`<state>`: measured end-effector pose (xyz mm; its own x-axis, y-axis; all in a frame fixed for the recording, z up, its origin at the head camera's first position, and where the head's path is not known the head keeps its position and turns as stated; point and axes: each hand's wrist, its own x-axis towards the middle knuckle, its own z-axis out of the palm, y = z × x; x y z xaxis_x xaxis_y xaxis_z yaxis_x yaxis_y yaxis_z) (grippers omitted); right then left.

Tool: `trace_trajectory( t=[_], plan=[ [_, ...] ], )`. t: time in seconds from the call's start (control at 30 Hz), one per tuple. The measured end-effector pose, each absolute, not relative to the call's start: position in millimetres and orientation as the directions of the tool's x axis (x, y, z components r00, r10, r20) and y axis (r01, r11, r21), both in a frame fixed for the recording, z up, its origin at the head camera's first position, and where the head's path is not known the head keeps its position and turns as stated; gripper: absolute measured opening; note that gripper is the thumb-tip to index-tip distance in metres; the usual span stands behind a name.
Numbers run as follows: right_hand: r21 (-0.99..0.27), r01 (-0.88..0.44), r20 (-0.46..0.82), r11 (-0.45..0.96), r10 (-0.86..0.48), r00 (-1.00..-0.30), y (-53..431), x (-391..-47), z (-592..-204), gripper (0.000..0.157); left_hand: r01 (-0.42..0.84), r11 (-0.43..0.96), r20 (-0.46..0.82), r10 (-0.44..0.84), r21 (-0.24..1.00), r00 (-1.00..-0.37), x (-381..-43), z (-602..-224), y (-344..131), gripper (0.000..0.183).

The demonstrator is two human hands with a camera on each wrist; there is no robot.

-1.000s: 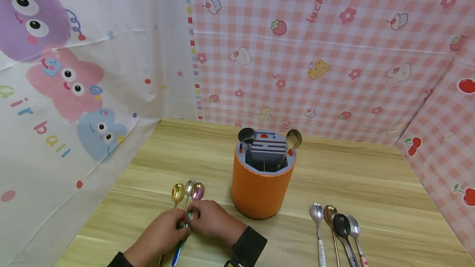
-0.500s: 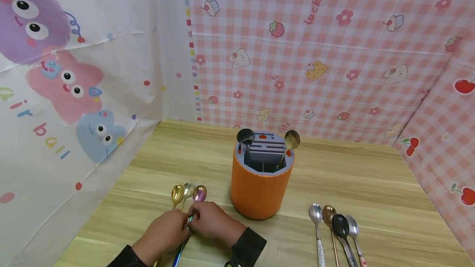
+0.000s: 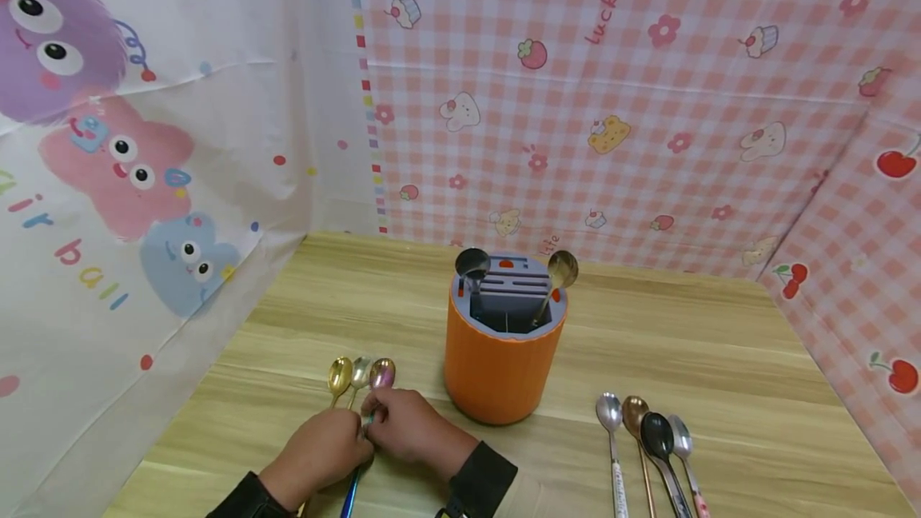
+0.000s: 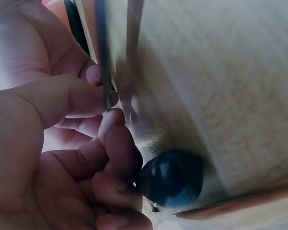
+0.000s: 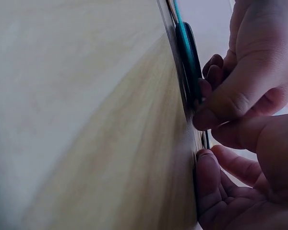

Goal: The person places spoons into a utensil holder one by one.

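A long spoon with a purple-pink bowl (image 3: 383, 372) and blue-green handle (image 3: 350, 494) lies at a slant on the left of the table. My left hand (image 3: 324, 450) pinches its handle between thumb and index finger; the left wrist view shows the thin handle (image 4: 104, 57) at those fingertips. Just below the bowl, my right hand (image 3: 410, 426) pinches the same spoon, its fingertips right beside the left ones. A gold spoon (image 3: 340, 376) and a pale silvery spoon (image 3: 360, 372) lie to its left, their handles partly hidden by my left hand.
An orange cylindrical utensil holder (image 3: 501, 370) with a grey slotted top stands behind my right hand. A dark spoon (image 3: 472, 264) and a brass-coloured spoon (image 3: 563, 270) stand in it. Several spoons, including a black one (image 3: 658, 434), lie at the right. Patterned cloths (image 3: 612, 62) border the table.
My left hand has turned slightly and come closer against the right fingertips, so its thumb is now hidden in the head view. The right hand keeps its grip near the bowl.
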<state>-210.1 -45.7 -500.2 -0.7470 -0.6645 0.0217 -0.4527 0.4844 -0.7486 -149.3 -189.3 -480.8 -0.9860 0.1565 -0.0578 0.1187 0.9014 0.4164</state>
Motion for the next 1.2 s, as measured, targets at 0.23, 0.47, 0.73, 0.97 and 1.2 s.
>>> trace_trajectory(
  t=[0.23, 0.47, 0.73, 0.97, 1.2],
  plan=[
    [-0.81, -0.35, -0.025, 0.47, -0.624, -0.781, -44.7, -211.4, -501.5, 0.019, 0.155, 0.815, -0.07, 0.233, 0.559, -0.97, -149.7, -475.2, -191.8, 0.034],
    [-0.879, -0.295, 0.021, 0.374, -0.587, -0.809, -41.9, -213.1, -502.9, 0.013, 0.156, 0.744, -0.091, 0.28, 0.65, -0.956, -149.8, -472.1, -192.3, 0.024],
    [-0.922, -0.272, 0.09, 0.276, -0.53, -0.843, -34.8, -216.3, -488.8, 0.012, 0.097, 0.614, -0.151, 0.339, 0.783, -0.929, -152.3, -470.4, -194.0, 0.007],
    [-0.944, -0.271, 0.144, 0.185, -0.507, -0.85, -27.9, -215.6, -465.5, 0.01, 0.051, 0.502, -0.153, 0.358, 0.863, -0.921, -150.6, -456.1, -191.9, 0.004],
    [-0.948, -0.283, 0.187, 0.143, -0.467, -0.864, -18.9, -211.3, -441.4, 0.01, 0.122, 0.499, -0.085, 0.371, 0.858, -0.925, -146.9, -436.0, -187.0, 0.005]
  ],
)
